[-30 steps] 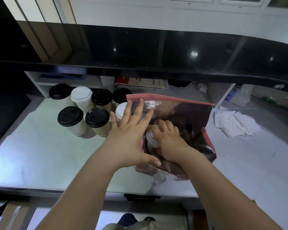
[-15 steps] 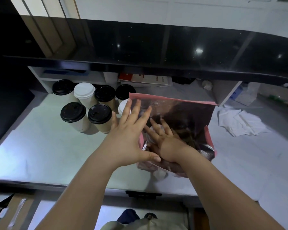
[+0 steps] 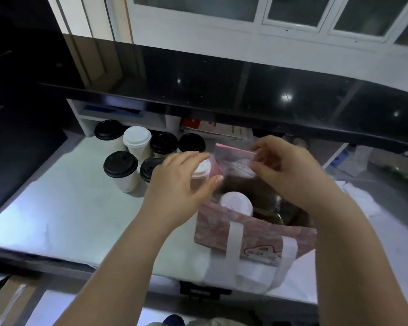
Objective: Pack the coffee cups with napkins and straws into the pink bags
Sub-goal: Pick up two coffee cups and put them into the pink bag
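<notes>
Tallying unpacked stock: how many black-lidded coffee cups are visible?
5 black-lidded cups: back row, far left, third and fourth; front row, one at left, one partly behind the left hand. Others may hide behind the right hand or pink bag.

The right hand (image 3: 292,170) has come out of the pink bag (image 3: 257,236) and now pinches its far rim. The left hand (image 3: 177,184) no longer presses flat but curls at the rim's left edge. Between and below both hands the bag now stands upright, mouth open, with a white-lidded cup (image 3: 236,203) showing inside.
</notes>
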The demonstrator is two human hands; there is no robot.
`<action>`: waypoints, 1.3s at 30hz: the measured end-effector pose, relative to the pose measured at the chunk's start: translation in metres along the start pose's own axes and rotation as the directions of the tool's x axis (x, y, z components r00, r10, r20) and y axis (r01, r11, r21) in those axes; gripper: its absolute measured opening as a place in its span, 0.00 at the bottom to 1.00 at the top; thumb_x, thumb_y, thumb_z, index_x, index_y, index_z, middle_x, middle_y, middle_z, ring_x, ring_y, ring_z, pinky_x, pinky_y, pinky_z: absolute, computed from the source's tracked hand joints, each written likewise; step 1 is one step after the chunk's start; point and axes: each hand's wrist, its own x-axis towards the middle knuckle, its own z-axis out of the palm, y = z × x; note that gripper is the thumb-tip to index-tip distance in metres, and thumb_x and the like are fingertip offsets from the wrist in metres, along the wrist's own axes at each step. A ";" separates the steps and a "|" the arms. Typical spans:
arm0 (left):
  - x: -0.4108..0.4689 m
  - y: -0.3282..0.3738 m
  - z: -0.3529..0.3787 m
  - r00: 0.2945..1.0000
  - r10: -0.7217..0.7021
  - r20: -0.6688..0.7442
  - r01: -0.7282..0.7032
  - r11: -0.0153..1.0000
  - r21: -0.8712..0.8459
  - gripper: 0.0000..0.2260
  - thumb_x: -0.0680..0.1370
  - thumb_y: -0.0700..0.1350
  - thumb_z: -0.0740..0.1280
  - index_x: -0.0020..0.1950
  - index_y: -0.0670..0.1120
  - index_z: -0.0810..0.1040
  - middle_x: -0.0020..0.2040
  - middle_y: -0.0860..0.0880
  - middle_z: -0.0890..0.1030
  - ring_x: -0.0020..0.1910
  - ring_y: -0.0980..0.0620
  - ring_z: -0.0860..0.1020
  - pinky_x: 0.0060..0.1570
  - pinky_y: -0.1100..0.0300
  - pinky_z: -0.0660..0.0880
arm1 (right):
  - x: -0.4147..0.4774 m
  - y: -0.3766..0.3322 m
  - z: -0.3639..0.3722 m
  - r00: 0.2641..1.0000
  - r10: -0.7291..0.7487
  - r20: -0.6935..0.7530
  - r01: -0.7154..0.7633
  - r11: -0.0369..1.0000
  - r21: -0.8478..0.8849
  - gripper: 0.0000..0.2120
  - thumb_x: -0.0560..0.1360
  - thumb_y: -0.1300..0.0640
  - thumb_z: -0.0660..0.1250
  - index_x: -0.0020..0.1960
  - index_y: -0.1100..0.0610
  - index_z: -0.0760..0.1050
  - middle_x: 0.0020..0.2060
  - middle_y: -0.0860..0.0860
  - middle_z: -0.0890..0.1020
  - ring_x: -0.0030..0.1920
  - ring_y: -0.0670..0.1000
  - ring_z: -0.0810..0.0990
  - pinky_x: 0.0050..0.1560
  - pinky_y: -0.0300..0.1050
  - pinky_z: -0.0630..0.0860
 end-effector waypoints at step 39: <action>-0.087 -0.262 -0.048 0.816 -0.577 -0.047 0.567 0.781 0.264 0.20 0.76 0.49 0.65 0.68 0.53 0.74 0.67 0.52 0.75 0.67 0.47 0.68 0.61 0.50 0.67 | 0.147 -0.150 0.327 0.968 -0.210 0.138 0.251 0.807 -0.535 0.36 0.71 0.61 0.66 0.75 0.49 0.55 0.73 0.59 0.60 0.69 0.63 0.59 0.70 0.60 0.53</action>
